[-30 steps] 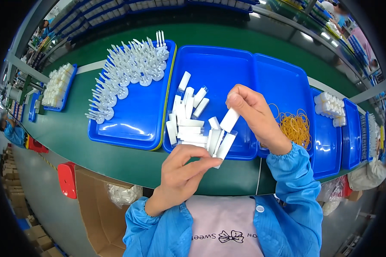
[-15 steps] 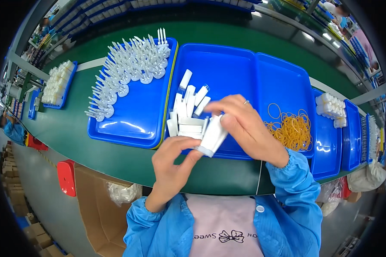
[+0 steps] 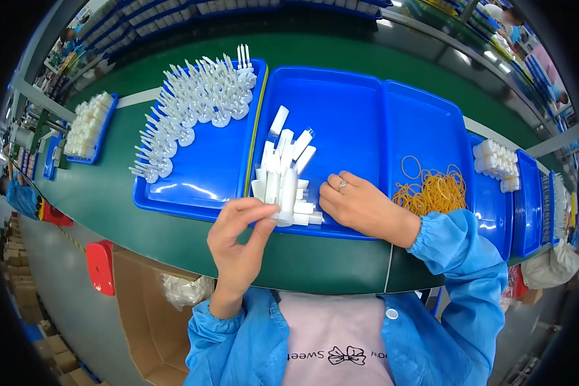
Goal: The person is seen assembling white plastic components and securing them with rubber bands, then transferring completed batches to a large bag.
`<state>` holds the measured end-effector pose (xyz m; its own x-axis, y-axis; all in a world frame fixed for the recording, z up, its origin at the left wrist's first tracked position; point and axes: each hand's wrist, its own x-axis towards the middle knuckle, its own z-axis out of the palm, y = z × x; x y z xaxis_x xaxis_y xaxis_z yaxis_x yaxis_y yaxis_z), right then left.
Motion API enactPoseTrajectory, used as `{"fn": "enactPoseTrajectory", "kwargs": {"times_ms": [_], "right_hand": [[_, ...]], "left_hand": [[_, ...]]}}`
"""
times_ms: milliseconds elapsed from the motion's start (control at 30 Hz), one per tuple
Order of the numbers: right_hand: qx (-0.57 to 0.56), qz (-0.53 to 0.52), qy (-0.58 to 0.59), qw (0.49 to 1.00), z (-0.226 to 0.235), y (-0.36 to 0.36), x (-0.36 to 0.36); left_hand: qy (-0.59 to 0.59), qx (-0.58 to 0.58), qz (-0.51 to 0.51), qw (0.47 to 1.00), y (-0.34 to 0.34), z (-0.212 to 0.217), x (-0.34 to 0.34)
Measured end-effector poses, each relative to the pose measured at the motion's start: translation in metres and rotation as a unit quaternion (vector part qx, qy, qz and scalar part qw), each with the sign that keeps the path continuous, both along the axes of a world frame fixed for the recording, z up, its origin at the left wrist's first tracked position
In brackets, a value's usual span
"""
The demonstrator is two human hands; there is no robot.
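Note:
My left hand (image 3: pixel 241 235) pinches the lower end of a small bundle of white tubes (image 3: pixel 288 193) with clear ends, held upright above the near left of the middle blue tray (image 3: pixel 341 90). At least two tubes show in the bundle. More loose white tubes (image 3: pixel 301 143) lie in that tray behind and beside it. My right hand (image 3: pixel 367 209) is lowered into the same tray, close to tubes at its near edge. Its fingers are curled and closed; their tips are hidden, so what they hold, if anything, does not show.
Left, a blue tray (image 3: pixel 202 193) carries several rows of clear-based parts with white stems (image 3: pixel 199 96). Tangled yellow rubber bands (image 3: pixel 434 193) fill the near part of the right tray (image 3: pixel 424 116). Bundled white tubes (image 3: pixel 495 161) stand farther right. An open cardboard box (image 3: pixel 138 309) sits below the green table.
My right hand has come off the tube bundle and dropped into the tray, fingers curled. My left hand has shifted slightly left, turning the bundle more upright.

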<state>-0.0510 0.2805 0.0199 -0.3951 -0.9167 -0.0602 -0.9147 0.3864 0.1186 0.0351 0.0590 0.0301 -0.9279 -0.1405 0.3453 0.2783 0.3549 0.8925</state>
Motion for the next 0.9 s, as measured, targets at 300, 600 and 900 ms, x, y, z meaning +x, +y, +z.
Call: {"fn": "enactPoseTrajectory", "kwargs": {"times_ms": [300,600,900], "right_hand": [[-0.614,-0.265,-0.492,0.558,0.022,0.022,-0.022],[-0.598,-0.242,-0.605,0.466,0.038,0.014,-0.004],[-0.559,-0.248,-0.644,0.459,0.029,0.017,-0.001]], "left_hand": [[0.128,-0.149,-0.111,0.974,0.014,0.014,0.010],[0.161,-0.168,-0.158,0.960,0.032,0.017,0.010],[0.182,-0.182,-0.176,0.950,0.033,0.015,0.011]]}}
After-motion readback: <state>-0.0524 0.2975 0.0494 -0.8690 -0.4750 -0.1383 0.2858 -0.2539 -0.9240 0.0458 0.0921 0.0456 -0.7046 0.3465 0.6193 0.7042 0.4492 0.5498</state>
